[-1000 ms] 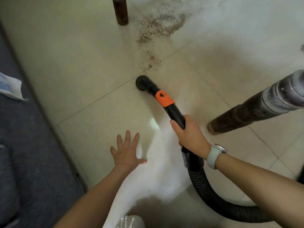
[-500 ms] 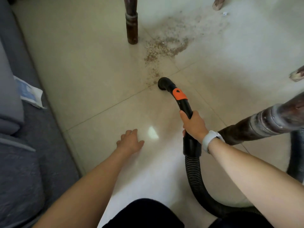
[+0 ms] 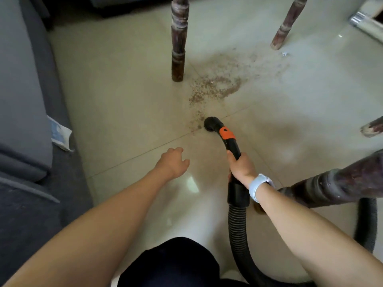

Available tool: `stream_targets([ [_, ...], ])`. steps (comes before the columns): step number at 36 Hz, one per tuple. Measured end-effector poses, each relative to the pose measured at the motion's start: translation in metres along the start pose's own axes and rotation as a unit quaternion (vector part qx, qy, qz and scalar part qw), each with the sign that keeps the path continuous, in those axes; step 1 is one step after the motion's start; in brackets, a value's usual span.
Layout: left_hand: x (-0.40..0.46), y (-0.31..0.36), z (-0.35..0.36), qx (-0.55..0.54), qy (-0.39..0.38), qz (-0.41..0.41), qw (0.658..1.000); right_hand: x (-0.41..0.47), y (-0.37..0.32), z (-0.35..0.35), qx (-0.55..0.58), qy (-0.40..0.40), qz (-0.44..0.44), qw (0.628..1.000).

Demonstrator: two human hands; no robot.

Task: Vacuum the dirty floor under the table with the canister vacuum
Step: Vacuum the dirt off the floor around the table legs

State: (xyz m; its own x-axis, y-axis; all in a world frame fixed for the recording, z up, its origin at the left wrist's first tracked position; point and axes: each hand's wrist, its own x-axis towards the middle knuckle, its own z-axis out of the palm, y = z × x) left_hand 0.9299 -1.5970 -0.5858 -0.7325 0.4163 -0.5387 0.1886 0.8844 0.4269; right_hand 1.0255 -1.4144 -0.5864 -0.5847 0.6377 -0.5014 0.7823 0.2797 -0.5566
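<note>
My right hand (image 3: 241, 168) grips the black vacuum handle (image 3: 233, 147), which carries an orange band. The round black nozzle (image 3: 211, 123) sits on the pale tiled floor, right at the near edge of a brown patch of dirt (image 3: 215, 88). More thin dirt spreads to the right of that patch. The ribbed black hose (image 3: 238, 224) runs back from the handle past my right arm. My left hand (image 3: 173, 162) hovers low over the floor left of the handle, fingers loosely curled, holding nothing.
Dark wooden table legs stand around: one far left of the dirt (image 3: 178, 40), one far right (image 3: 287, 23), one close at right (image 3: 335, 185). A grey sofa (image 3: 22, 100) lines the left side, with a white-blue packet (image 3: 60, 133) at its foot.
The nozzle has slid forward to the edge of the dirt. My left hand lifted off the floor and its fingers curled. The view pulled back, showing more table legs.
</note>
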Motion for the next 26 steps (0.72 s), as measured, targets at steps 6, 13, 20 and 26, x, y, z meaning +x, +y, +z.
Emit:
stream_targets([
  [6,0.003,0.033,0.007,-0.073,0.016,-0.005,0.997,-0.018,0.015,0.007,0.030,-0.062,-0.039,0.997],
  [13,-0.007,0.040,-0.026,-0.023,0.014,0.047,0.999,-0.033,0.034,0.014,0.135,-0.140,-0.044,0.980],
  [20,-0.005,0.008,-0.021,-0.020,0.019,0.027,0.999,-0.031,0.035,0.035,0.116,-0.152,-0.076,0.979],
  [26,0.012,0.021,0.016,-0.236,-0.064,-0.014,0.969,-0.034,0.033,0.053,0.085,-0.165,-0.104,0.977],
])
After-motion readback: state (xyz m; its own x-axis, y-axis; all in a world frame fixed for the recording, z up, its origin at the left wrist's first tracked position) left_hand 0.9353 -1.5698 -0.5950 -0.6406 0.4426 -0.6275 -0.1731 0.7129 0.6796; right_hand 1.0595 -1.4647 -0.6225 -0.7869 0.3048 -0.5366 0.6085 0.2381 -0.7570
